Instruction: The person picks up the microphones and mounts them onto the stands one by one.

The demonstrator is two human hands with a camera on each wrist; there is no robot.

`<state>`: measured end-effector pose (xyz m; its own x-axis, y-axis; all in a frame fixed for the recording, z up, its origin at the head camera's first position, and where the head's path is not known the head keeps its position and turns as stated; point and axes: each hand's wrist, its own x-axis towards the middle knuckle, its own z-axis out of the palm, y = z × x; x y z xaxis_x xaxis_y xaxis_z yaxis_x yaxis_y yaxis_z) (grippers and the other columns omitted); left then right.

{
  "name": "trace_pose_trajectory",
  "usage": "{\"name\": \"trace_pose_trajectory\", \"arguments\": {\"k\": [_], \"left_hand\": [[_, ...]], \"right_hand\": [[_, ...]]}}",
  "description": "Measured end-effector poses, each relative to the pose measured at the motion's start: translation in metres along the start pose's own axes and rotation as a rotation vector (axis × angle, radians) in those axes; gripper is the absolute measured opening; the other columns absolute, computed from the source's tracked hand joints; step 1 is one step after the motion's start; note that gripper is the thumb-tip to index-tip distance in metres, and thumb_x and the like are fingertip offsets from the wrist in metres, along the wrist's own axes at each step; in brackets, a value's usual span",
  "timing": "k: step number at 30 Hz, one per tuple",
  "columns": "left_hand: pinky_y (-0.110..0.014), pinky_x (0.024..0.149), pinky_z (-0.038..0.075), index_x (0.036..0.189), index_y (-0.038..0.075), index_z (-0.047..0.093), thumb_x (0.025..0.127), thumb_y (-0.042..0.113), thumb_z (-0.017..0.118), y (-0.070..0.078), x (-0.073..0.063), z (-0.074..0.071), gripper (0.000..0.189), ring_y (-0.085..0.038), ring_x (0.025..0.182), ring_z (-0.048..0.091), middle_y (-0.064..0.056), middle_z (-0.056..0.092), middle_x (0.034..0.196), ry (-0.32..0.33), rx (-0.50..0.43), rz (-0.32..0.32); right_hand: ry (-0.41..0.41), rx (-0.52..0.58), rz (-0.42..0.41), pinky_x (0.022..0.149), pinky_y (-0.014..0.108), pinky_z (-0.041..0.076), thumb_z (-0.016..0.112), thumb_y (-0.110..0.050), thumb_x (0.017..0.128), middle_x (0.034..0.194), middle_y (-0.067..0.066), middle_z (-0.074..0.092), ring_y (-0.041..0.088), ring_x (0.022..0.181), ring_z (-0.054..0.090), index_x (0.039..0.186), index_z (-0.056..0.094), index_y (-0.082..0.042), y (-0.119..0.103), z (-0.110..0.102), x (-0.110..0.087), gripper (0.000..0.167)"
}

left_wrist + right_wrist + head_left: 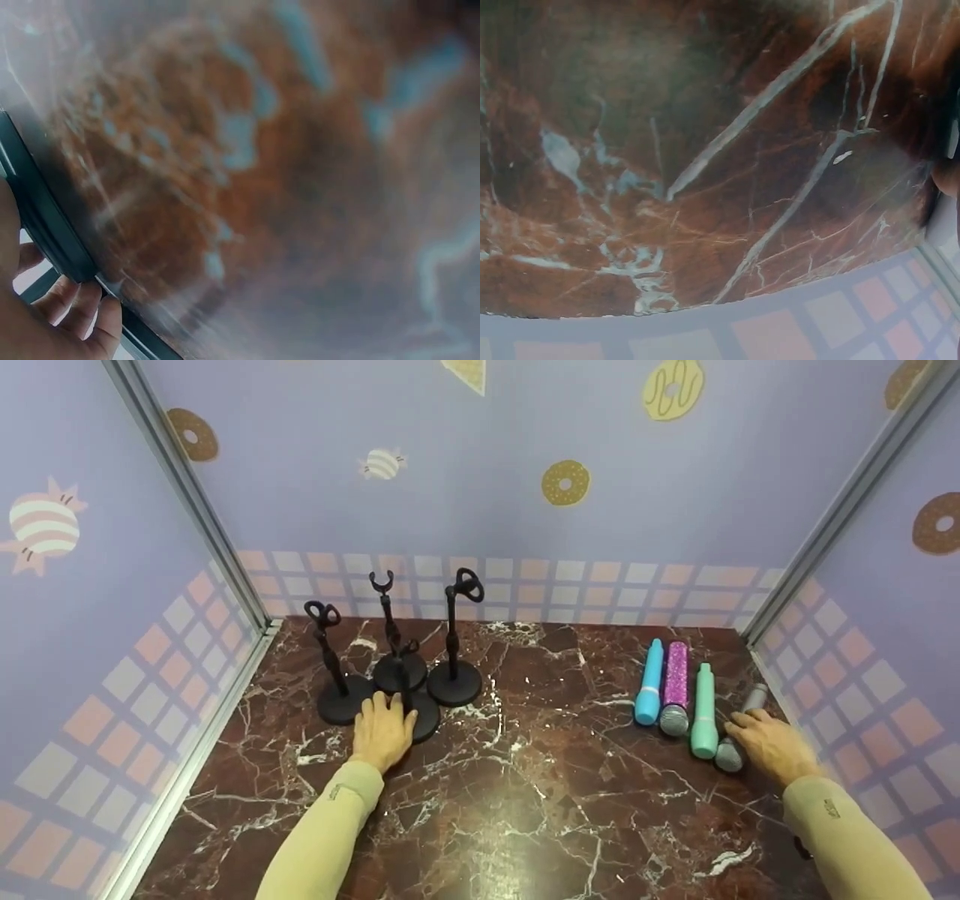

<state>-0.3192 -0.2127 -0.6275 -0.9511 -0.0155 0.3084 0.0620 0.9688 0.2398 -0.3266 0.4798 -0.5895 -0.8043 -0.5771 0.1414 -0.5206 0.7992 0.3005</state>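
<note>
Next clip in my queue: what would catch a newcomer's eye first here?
Probably the glittery purple microphone, lying between a blue microphone and a green microphone on the right of the table. Beside the green one, the right hand grips a grey microphone. On the left, four black stands cluster together, the left hand holding the nearest stand by its base.

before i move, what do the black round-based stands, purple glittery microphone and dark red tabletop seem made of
Black round-based stands: probably plastic or painted metal; dull, few highlights. Purple glittery microphone: sparkling coating, core unclear; grey head, perhaps metal mesh. Dark red tabletop: polished stone or imitation; veins, glare.
</note>
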Motion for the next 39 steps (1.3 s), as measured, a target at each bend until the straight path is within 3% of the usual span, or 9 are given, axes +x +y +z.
{"name": "trace_pose_trajectory", "arguments": {"k": [6,15,26,32,39], "left_hand": [[-0.069,0.099,0.056,0.15,-0.005,0.062,0.114,0.04,0.061,0.003,0.001,0.001,0.057,-0.056,0.123,0.058,-0.035,0.058,0.139,-0.008,-0.023,-0.022],[-0.068,0.098,0.054,0.153,-0.008,0.059,0.114,0.033,0.061,0.009,-0.001,0.001,0.056,-0.055,0.123,0.054,-0.036,0.055,0.138,-0.038,-0.046,-0.073],[-0.069,0.103,0.053,0.156,-0.004,0.057,0.115,0.033,0.061,0.014,0.0,-0.001,0.056,-0.056,0.13,0.053,-0.035,0.055,0.144,-0.066,-0.056,-0.132],[-0.069,0.105,0.053,0.158,-0.003,0.056,0.115,0.033,0.06,0.017,-0.004,-0.002,0.056,-0.057,0.134,0.053,-0.036,0.054,0.147,-0.075,-0.062,-0.141],[-0.069,0.105,0.054,0.158,-0.003,0.057,0.115,0.034,0.061,0.025,-0.011,0.0,0.057,-0.057,0.134,0.053,-0.038,0.054,0.147,-0.064,-0.073,-0.142]], "right_hand": [[0.042,-0.026,-0.041,0.097,0.057,0.066,0.075,0.009,0.084,0.132,0.024,0.078,0.045,0.12,0.073,0.127,0.077,0.001,0.001,0.004,-0.01,0.044],[0.199,-0.003,-0.095,0.095,0.058,0.065,0.079,0.013,0.075,0.127,0.026,0.077,0.046,0.111,0.073,0.124,0.077,0.004,0.001,0.001,-0.012,0.049],[0.176,-0.048,-0.078,0.101,0.062,0.064,0.075,0.015,0.079,0.137,0.028,0.072,0.047,0.123,0.071,0.137,0.07,0.004,-0.008,-0.028,-0.007,0.06],[0.193,0.0,-0.044,0.103,0.064,0.062,0.074,0.017,0.079,0.139,0.03,0.069,0.049,0.126,0.068,0.143,0.062,0.007,-0.016,-0.038,-0.001,0.066],[0.276,0.039,-0.067,0.104,0.062,0.062,0.066,0.018,0.077,0.138,0.031,0.068,0.049,0.125,0.066,0.141,0.063,0.008,-0.03,-0.045,0.01,0.064]]}}
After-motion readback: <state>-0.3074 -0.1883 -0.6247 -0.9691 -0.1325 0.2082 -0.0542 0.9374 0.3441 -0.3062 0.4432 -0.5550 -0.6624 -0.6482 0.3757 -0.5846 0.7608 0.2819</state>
